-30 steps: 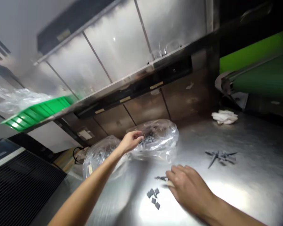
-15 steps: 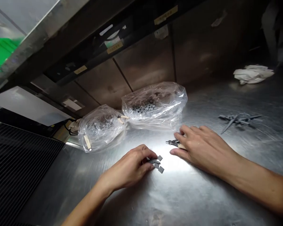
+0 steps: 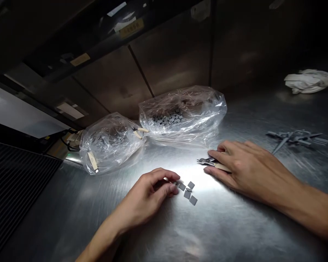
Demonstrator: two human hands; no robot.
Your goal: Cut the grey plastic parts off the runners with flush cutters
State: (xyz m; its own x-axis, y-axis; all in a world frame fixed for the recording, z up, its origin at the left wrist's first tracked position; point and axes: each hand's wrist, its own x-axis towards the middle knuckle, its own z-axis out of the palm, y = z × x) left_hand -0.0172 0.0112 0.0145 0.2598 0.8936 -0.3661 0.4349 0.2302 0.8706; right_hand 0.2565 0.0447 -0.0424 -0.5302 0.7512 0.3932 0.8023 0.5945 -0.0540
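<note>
Now right hand [image 3: 242,165] holds pliers [image 3: 211,163]; left hand [image 3: 149,194] beside grey squares [image 3: 187,194].

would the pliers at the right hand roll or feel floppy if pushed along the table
The pliers probably won't roll, since they lie low and flat on the table. They should feel stiff, as their head looks metallic. The table's sheen suggests they may slide easily.
</note>
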